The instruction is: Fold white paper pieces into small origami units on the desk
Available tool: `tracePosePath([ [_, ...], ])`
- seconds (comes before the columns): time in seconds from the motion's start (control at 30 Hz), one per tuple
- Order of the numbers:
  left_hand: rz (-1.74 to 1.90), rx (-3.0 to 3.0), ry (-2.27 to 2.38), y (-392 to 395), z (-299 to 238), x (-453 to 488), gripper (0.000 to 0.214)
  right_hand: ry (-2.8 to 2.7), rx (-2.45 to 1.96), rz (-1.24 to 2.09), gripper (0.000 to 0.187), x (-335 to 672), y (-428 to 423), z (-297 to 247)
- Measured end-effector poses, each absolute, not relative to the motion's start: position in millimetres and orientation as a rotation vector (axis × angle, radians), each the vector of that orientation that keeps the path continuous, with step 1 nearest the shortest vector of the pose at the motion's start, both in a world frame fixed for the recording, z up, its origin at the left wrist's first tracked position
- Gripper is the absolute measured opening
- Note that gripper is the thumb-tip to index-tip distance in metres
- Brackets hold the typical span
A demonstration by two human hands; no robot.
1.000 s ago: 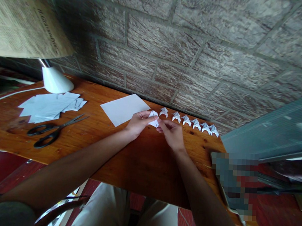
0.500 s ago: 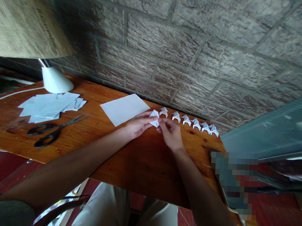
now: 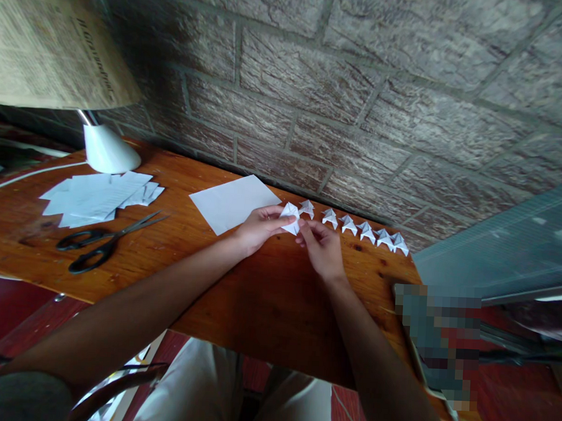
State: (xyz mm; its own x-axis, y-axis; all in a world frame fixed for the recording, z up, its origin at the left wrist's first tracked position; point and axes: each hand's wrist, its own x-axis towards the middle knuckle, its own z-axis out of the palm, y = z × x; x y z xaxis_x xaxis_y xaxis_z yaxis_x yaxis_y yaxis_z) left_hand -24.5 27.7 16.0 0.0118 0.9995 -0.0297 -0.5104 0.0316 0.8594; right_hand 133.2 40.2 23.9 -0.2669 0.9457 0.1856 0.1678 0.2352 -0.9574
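My left hand [image 3: 259, 225] and my right hand [image 3: 320, 246] meet over the wooden table [image 3: 258, 296], both pinching a small folded white paper piece [image 3: 290, 216]. The fingers of each hand are closed on its edges. Just right of it, a row of several similar folded paper pieces [image 3: 355, 227] lies along the foot of the brick wall. A flat white sheet [image 3: 232, 202] lies on the table left of my left hand.
Black scissors [image 3: 97, 245] lie on the left part of the table. Behind them is a pile of cut white papers [image 3: 98, 195] and a white lamp base [image 3: 109, 150] under a shade. A brick wall [image 3: 361, 83] backs the table.
The hands have stayed together on the folded piece, with only small finger shifts. The view has moved slightly.
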Motion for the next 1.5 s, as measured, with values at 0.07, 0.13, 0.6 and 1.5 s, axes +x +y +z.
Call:
tracePosePath([
  [0.07, 1.444, 0.84, 0.851, 29.0, 14.4, -23.9, 0.03, -1.678, -1.058, 1.108, 0.041, 134.4, 40.0, 25.0],
  [0.13, 1.491, 0.882, 0.863, 29.6, 13.9, -22.8, 0.028, -1.731, -1.05, 1.079, 0.041, 134.7, 38.9, 27.1],
  [0.6, 1.396, 0.704, 0.736, 27.2, 22.4, -22.9, 0.03, -1.852, -0.966, 1.116, 0.037, 141.6, 37.8, 37.8],
  [1.5, 1.426, 0.737, 0.9, 27.6, 14.1, -21.0, 0.041, -1.976, -1.103, 0.391, 0.019, 138.8, 36.9, 30.4],
])
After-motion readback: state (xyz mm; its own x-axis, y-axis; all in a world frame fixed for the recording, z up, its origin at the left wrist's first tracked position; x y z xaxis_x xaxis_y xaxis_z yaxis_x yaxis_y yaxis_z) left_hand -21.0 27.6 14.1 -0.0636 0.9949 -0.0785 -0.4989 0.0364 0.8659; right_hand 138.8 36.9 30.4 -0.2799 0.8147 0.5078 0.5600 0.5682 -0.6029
